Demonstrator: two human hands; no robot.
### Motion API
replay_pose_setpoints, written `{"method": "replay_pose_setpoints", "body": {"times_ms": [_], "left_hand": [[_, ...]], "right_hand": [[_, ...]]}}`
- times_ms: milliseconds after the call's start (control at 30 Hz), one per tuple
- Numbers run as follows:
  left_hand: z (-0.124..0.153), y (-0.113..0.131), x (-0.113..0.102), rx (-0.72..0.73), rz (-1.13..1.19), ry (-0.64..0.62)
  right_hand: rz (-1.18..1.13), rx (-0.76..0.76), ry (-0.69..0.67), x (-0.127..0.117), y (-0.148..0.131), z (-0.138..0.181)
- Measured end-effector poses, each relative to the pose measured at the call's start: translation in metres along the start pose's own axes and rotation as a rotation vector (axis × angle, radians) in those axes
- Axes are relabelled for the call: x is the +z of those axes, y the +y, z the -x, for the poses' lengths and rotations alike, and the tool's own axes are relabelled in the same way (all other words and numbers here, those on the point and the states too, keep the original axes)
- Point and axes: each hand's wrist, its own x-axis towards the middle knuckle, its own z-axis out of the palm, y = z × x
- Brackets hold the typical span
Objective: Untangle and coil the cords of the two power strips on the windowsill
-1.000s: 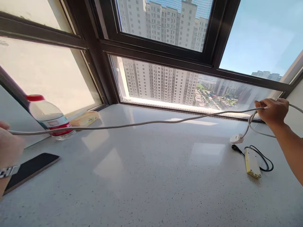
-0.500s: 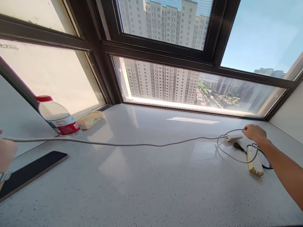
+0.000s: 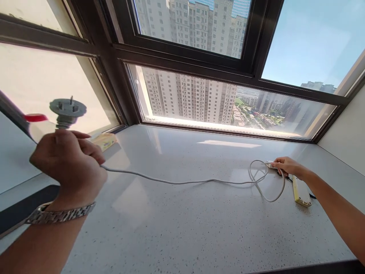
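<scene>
My left hand [image 3: 71, 160], with a metal watch band at the wrist, is closed around the neck of a grey three-pin plug [image 3: 67, 108], whose pins point upward. From this hand a grey cable [image 3: 173, 182] runs slackly to the right over the counter. It ends in loose loops beside my right hand [image 3: 288, 166], whose fingers are pinched on the cable. A white block [image 3: 269, 164] is partly hidden at those fingertips. Just right of the loops lies a white and yellow power strip [image 3: 301, 192], its black cord partly covered by my hand and arm.
Behind my left hand stand a bottle with a red cap [image 3: 35, 117] and a yellow packet [image 3: 105, 140]. A dark phone [image 3: 17, 213] lies at the left. Windows with dark frames [image 3: 182, 64] rise behind the speckled white counter [image 3: 182, 228].
My left hand has come in from the left edge and risen, bringing the plug into view. My right hand has moved left and slightly down with the cable, which now hangs slacker.
</scene>
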Motion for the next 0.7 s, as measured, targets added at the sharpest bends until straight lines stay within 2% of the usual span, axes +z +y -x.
{"method": "replay_pose_setpoints", "body": {"times_ms": [67, 233, 300, 467, 700], "left_hand": [[0.010, 0.006, 0.009, -0.049, 0.134, 0.048], [0.026, 0.005, 0.019, -0.260, 0.335, -0.071], [0.030, -0.001, 0.019, -0.328, 0.352, -0.102], [0.041, -0.019, 0.021, -0.481, 0.395, -0.162], [0.061, -0.049, 0.029, -0.780, 0.454, -0.209]], "right_hand": [[0.011, -0.027, -0.012, 0.012, 0.003, -0.001], [0.076, -0.035, -0.041, 0.029, 0.010, -0.002], [0.117, -0.039, -0.032, 0.035, 0.015, -0.002], [0.362, 0.015, 0.129, 0.050, 0.031, -0.007], [0.508, 0.187, 0.091, 0.049, 0.059, -0.021]]}}
